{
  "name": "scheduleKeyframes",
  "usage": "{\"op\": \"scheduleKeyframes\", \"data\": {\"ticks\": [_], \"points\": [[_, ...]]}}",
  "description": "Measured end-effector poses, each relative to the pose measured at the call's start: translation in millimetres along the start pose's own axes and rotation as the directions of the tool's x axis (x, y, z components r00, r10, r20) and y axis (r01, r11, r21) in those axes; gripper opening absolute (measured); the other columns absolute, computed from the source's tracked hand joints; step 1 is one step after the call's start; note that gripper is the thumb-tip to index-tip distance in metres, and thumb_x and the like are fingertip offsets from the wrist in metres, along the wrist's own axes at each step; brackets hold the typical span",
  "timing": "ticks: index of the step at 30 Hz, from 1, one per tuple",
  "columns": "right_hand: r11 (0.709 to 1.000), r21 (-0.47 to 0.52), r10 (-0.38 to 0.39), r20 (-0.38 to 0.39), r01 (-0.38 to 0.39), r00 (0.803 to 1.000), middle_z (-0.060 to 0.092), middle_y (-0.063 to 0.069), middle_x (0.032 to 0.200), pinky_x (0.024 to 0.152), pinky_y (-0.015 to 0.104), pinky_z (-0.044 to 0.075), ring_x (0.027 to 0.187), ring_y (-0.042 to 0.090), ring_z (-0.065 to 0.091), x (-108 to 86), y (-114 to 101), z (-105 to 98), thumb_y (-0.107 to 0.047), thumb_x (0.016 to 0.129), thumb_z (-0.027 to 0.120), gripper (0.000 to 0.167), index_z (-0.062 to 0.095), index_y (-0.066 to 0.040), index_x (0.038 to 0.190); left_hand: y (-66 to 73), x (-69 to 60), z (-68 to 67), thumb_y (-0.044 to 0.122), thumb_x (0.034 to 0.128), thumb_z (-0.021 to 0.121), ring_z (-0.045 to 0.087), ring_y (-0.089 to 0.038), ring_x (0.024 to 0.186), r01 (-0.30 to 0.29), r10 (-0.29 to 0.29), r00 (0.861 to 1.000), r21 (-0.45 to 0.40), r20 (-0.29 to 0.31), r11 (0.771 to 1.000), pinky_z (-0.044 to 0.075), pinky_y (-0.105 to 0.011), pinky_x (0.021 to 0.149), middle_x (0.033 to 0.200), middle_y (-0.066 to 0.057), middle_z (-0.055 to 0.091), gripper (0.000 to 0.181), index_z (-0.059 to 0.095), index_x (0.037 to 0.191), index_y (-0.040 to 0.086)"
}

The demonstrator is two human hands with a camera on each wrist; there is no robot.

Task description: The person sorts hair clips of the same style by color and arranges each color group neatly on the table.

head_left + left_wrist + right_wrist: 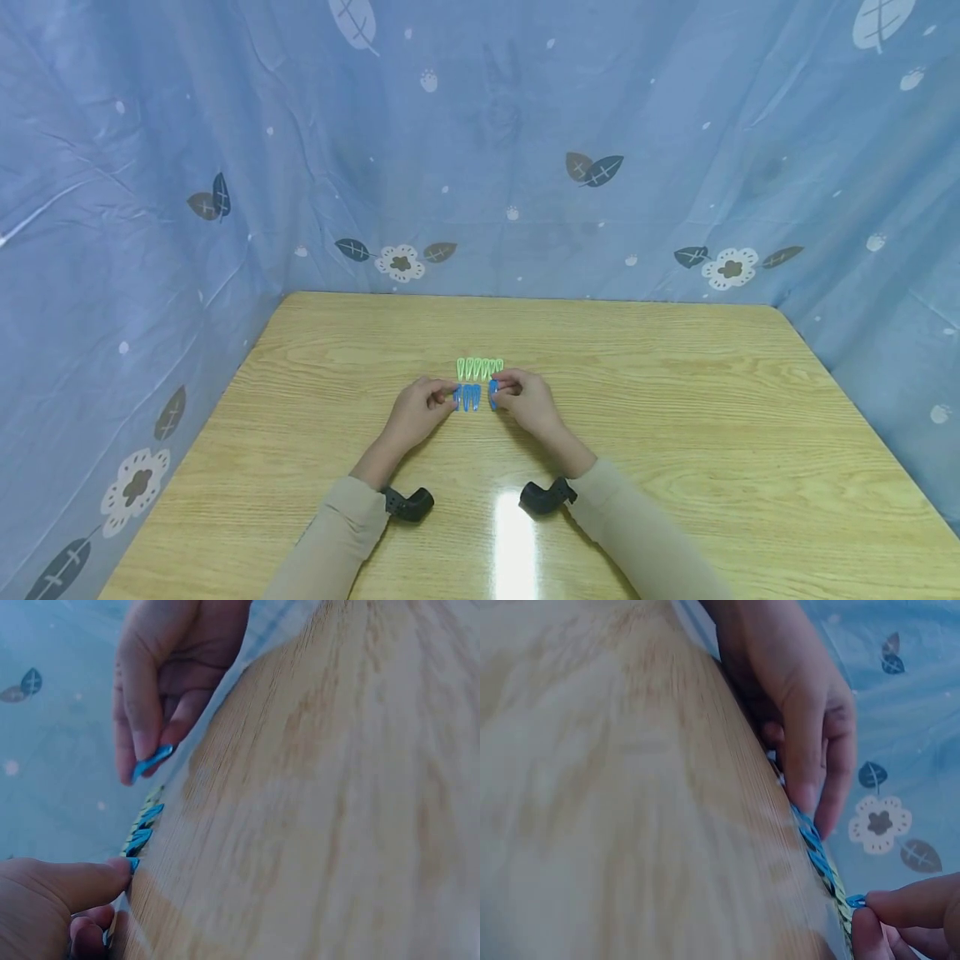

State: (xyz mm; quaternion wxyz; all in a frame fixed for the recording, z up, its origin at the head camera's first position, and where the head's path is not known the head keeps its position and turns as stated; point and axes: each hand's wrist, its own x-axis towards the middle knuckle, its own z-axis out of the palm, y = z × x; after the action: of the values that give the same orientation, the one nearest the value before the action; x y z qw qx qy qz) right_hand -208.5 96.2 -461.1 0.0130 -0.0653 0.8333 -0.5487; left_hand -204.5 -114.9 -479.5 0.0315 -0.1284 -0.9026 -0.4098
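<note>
A row of several light green snap hair clips (477,368) lies on the wooden table. Just below it are blue snap hair clips (471,397), side by side with narrow ends toward the person. My left hand (422,412) holds the leftmost blue clip (133,864) by its ends, thumb at the near end and a finger at the far one. To the right of the row, my right hand (529,403) pinches another blue clip (492,394) between thumb and fingers. In the left wrist view this clip appears raised off the table.
The wood-grain table (675,433) spreads around both hands. A blue curtain (495,150) with leaf and flower prints hangs behind it and along the sides. Black wrist mounts (410,505) sit at both cuffs. A bright reflection shows on the near tabletop.
</note>
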Motion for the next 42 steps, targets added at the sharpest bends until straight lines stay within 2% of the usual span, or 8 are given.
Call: {"op": "scheduleKeyframes", "data": {"ticks": [5,12,16,26,33,42], "points": [[0.998,-0.053,-0.032,-0.005,0.031,0.999,0.065,0.008,0.088,0.068,0.026,0.052,0.080,0.017,0.062,2.1,-0.6,10.1,0.002,0.081,0.070,0.027,0.067,0.003,0.108,-0.2,-1.0,-1.4,0.017,0.0862,0.072,0.045,-0.011,0.068,-0.010,0.010,1.000,0.003,-0.001,1.000,0.041,-0.023,0.058,0.078,0.003,0.051,0.026,0.071,0.111,0.009],[0.998,-0.068,-0.011,-0.026,0.009,1.000,0.064,0.007,0.086,0.069,0.027,0.052,0.077,0.015,0.061,3.7,-3.8,17.2,0.003,0.081,0.070,0.025,0.068,0.004,0.105,-0.3,-1.0,-1.3,0.019,0.0865,0.072,0.045,-0.011,0.067,0.000,0.000,1.000,0.008,0.001,1.000,0.040,-0.023,0.057,0.077,0.003,0.051,0.026,0.071,0.111,0.010],[0.993,-0.117,-0.022,-0.033,0.018,0.999,0.063,0.007,0.084,0.067,0.024,0.051,0.075,0.014,0.058,2.5,-6.8,19.0,0.004,0.080,0.069,0.024,0.067,0.005,0.104,0.6,-0.5,-1.8,0.019,0.0865,0.072,0.045,-0.011,0.067,0.012,-0.012,1.000,0.009,0.005,1.000,0.040,-0.023,0.057,0.078,0.003,0.051,0.026,0.071,0.111,0.011],[0.955,-0.286,-0.102,-0.068,0.079,0.992,0.061,0.007,0.077,0.062,0.024,0.047,0.069,0.013,0.054,-0.6,-14.9,22.7,0.005,0.074,0.065,0.021,0.068,0.007,0.095,5.7,-0.6,-2.7,0.018,0.0860,0.072,0.045,-0.011,0.067,0.015,-0.015,1.000,0.001,0.018,1.000,0.040,-0.023,0.058,0.078,0.003,0.051,0.027,0.071,0.111,0.010],[0.971,-0.234,-0.059,-0.063,0.043,0.996,0.059,0.006,0.078,0.060,0.023,0.048,0.069,0.014,0.054,-1.6,-14.5,14.6,0.001,0.082,0.060,0.020,0.067,0.008,0.099,6.1,0.4,-1.3,0.016,0.0860,0.072,0.045,-0.012,0.067,0.001,-0.001,1.000,-0.005,0.012,1.000,0.040,-0.024,0.058,0.078,0.003,0.051,0.025,0.071,0.110,0.010],[0.985,-0.172,0.012,-0.078,-0.026,0.997,0.062,0.010,0.089,0.066,0.026,0.049,0.080,0.019,0.058,-5.9,-7.3,-17.8,-0.005,0.087,0.058,0.022,0.065,0.006,0.105,4.1,-0.2,-1.4,0.016,0.0857,0.072,0.044,-0.011,0.067,-0.006,0.006,1.000,0.002,0.001,1.000,0.040,-0.023,0.058,0.078,0.003,0.051,0.026,0.071,0.111,0.010]]}}
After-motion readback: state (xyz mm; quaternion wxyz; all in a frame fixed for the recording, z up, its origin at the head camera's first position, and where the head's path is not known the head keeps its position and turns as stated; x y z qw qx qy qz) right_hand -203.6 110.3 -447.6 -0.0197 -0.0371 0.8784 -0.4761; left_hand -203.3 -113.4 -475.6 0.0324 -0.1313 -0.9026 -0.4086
